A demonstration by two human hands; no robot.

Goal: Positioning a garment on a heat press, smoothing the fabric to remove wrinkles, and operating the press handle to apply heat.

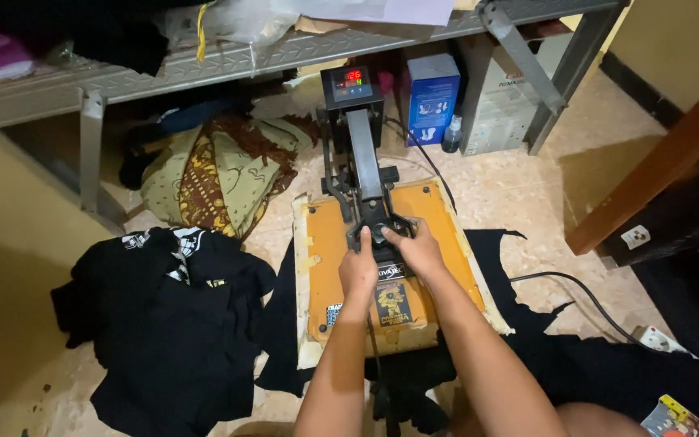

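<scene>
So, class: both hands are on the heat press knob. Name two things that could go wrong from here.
1. The left hand and right hand sit on the orange press plate; if it is hot, a slip could burn them.
2. The black cable trails across the floor to a socket strip; it might snag or trip someone.
</scene>
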